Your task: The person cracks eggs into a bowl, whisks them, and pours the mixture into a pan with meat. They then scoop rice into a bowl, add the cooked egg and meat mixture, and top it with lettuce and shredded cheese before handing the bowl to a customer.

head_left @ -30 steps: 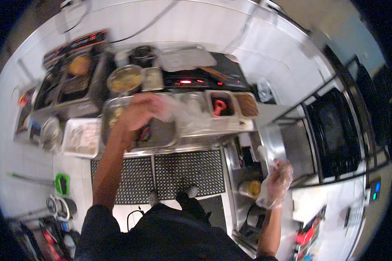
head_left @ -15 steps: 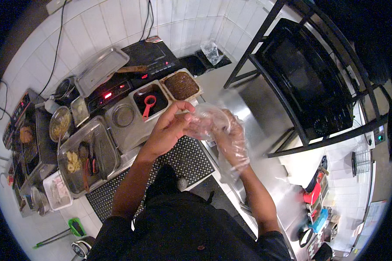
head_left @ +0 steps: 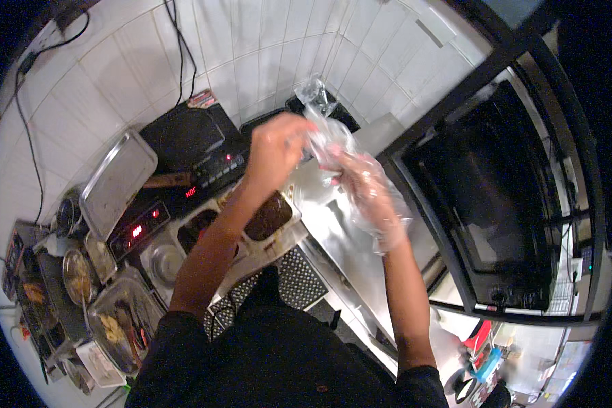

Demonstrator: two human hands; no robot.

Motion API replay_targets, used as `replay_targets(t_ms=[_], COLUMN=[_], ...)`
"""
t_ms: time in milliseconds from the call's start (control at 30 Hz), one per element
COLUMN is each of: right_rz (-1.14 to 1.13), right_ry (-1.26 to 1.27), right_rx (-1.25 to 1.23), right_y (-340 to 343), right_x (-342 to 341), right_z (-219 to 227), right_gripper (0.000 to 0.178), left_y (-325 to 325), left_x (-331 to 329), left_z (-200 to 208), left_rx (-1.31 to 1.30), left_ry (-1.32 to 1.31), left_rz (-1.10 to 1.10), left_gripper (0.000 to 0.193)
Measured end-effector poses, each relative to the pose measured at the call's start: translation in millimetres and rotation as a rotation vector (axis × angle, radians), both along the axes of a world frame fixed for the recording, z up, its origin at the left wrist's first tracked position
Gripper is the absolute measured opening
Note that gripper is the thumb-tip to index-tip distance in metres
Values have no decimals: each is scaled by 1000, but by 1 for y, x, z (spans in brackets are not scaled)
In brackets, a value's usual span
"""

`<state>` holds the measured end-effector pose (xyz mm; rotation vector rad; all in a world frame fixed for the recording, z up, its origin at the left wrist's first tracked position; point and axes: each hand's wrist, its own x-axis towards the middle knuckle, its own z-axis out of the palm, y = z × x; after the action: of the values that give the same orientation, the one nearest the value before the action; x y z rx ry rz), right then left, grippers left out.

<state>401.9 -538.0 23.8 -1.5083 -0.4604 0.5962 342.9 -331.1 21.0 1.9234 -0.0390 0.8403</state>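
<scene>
1. Working up near the back corner, both bare-armed hands met over one crumpled, clear, thin plastic piece [head_left: 330, 136], just past twelve o'clock from the middle of the view.
2. The bare left hand [head_left: 275, 146] was at eleven o'clock, wrist bent, fingers curled in, their tips closed on the plastic's near-left edge; motion blurred the details.
3. And the right hand, wrapped in a loose clear plastic glove [head_left: 370, 187], came in between two and three o'clock! Its fingers pointed up-left into the same plastic, but whether they gripped it, I could not tell.
4. The two hands were close yet apart, the plastic bridging them; where it ended and the glove began was too blurred to say.
5. At six o'clock from the left hand, partly behind that forearm, stood a rectangular pan of dark brown sauce [head_left: 294, 216].
6. At nine o'clock from the left hand lay a flat black cooktop [head_left: 183, 132], and farther out a shallow silver metal tray [head_left: 119, 183] leaned.
7. Shiny steel countertop [head_left: 343, 251] gleamed at seven o'clock from the right hand.
8. Out at three o'clock loomed a big black glass-fronted oven [head_left: 483, 204]; at twelve, in the corner, sat a clear crinkled bag [head_left: 315, 95].
</scene>
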Motion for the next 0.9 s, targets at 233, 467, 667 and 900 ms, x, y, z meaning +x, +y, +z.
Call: replay_targets(t_ms=[233,467,667,900], right_rz=[-60,-388,-797,-356], right_ry=[651,869,875,168], right_rx=[305,440,364,-72], right_y=[18,51,115,149], right_x=[53,93,129,99], right_z=[-20,-70,-111,-141], right_gripper=[76,78,44,32], left_y=[108,64,-20,55], left_x=[176,197,80,132], left_z=[-152,-102,-24,-88], left_rx=[612,322,411,407], left_ry=[553,172,32,312], left_rz=[149,-169,-312,-113], left_gripper=[27,28,37,25])
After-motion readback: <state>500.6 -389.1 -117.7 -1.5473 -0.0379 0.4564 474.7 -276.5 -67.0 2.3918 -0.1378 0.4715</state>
